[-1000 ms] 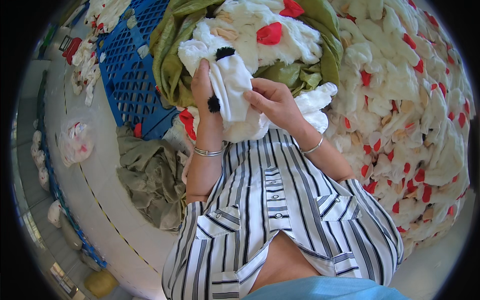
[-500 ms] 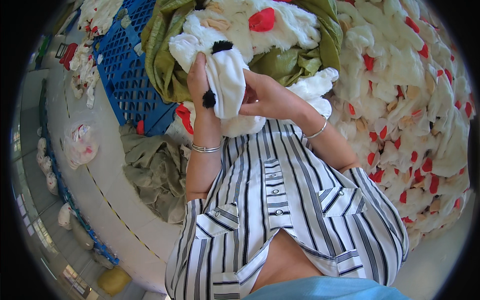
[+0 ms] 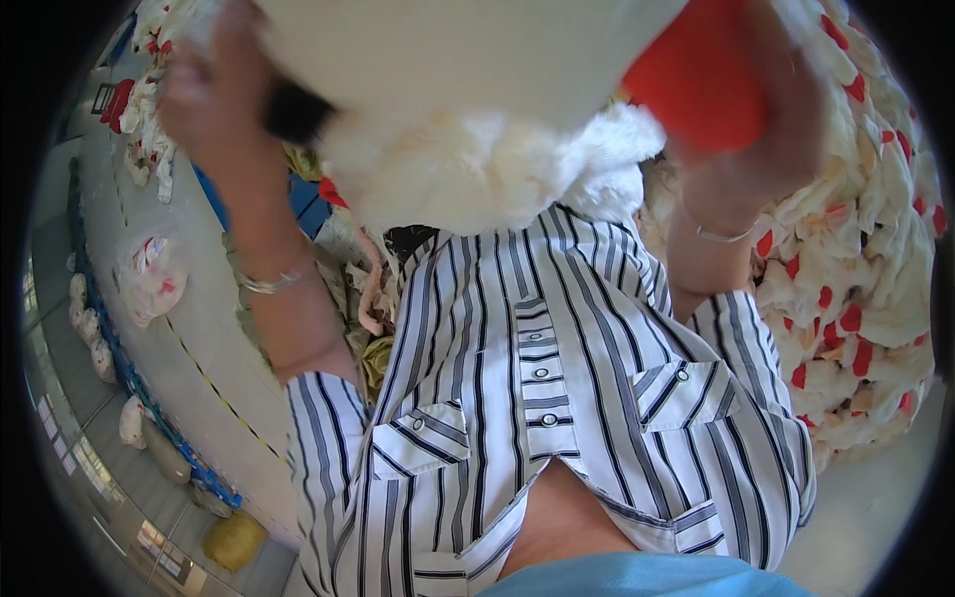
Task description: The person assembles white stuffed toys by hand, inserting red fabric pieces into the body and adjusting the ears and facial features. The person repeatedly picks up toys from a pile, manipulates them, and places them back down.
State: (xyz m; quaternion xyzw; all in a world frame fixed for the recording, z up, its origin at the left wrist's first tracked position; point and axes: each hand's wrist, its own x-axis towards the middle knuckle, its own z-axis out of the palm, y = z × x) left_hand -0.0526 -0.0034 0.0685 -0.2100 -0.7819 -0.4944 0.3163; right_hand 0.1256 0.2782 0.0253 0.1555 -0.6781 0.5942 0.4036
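Close up before me, a white plush fabric piece point(image 3: 468, 70) with a fluffy lower edge is stretched wide between my raised hands. It bears a black patch point(image 3: 296, 111) on the left and a red patch point(image 3: 701, 85) on the right. My left hand point(image 3: 214, 95), smeared by motion, is closed at the left side of the piece beside the black patch. Over at the red patch, my right hand point(image 3: 771, 139) grips the right side, also blurred. The upper part of the piece runs out of the picture.
A large heap of white plush pieces with red patches point(image 3: 846, 298) rises on the right. To the left, a clear plastic bag point(image 3: 154, 279) lies on the floor near a yellow-black line point(image 3: 214, 393). Part of a blue crate point(image 3: 310, 204) shows behind my left arm.
Both hands have lifted toward me and spread far apart. The plush piece, bunched small between them before, is now opened out and hides the green sack.
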